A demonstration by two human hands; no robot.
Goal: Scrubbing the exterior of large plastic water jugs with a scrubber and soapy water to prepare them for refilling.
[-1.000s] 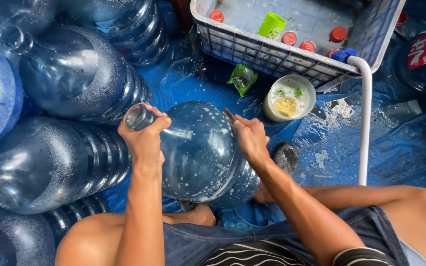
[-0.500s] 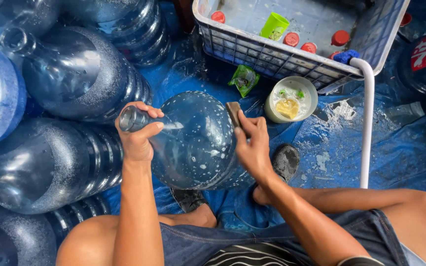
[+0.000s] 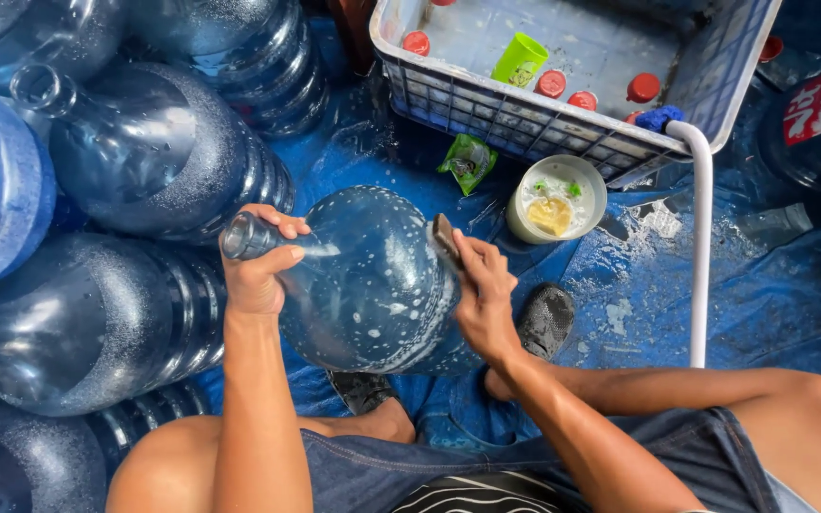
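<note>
Left hand [image 3: 258, 271] fingers wrapped around the neck of the soapy water jug [image 3: 368, 285]; right hand [image 3: 482, 299] fingers pinch a scrub pad [image 3: 444, 237] against it. Bowl [image 3: 556, 198] at 2 o'clock, crate [image 3: 525, 114] at 1, stacked jugs [image 3: 135, 161] at 9–10.

One large blue water jug [image 3: 372, 285] sits at the centre of the frame, and at least six more jugs [image 3: 144, 152] crowd the left side and top. Another jug with a red label [image 3: 810, 123] lies at the upper right. One white crate [image 3: 525, 119] holds five red caps [image 3: 551, 84] and one green cup [image 3: 520, 59]. One white bowl [image 3: 556, 199], one green sachet [image 3: 467, 161] and one white pipe [image 3: 700, 247] lie on the blue tarp [image 3: 762, 313]. Two hands are in view: the left hand [image 3: 258, 266] and the right hand [image 3: 482, 299].
</note>
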